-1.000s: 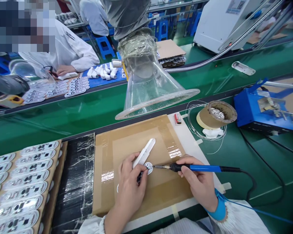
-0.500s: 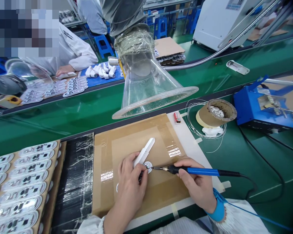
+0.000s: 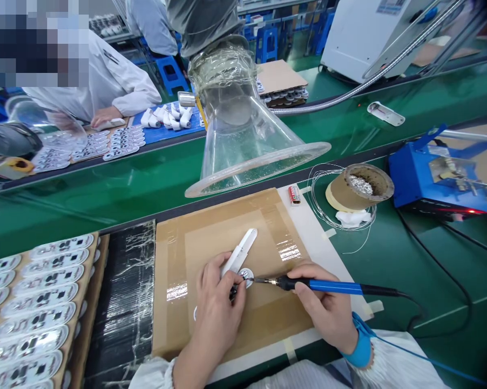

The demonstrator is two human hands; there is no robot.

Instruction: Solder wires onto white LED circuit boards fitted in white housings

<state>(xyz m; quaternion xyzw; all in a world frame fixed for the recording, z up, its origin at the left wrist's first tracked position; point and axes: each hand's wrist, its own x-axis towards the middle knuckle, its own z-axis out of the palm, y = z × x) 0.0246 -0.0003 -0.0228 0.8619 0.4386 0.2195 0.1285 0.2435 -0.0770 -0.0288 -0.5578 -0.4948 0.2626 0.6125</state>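
Observation:
My right hand (image 3: 326,308) grips a soldering iron (image 3: 336,286) with a blue handle, pointing left. The iron's tip touches or nearly touches the round end of a white circuit board (image 3: 248,274). Over most of that board lies my left hand (image 3: 219,302), its thumb and forefinger pinched together close to the tip. Something small and dark shows at those fingertips; its kind is hidden. A long white plastic housing (image 3: 243,246) extends from beside the left forefinger up and right. All this is on a tape-covered cardboard sheet (image 3: 268,319).
Rows of circuit boards (image 3: 36,292) lie on cardboard at left. A clear fume hood (image 3: 247,146) hangs above the work. Right are a solder wire coil (image 3: 314,189), a cup (image 3: 343,189) and a blue soldering stand (image 3: 413,173). One white housing (image 3: 386,113) lies beyond; a co-worker (image 3: 117,81) sits opposite.
The lone white housing on the far green belt has shifted slightly left. A red light now shows on the blue stand. My hands and the iron hold almost the same place.

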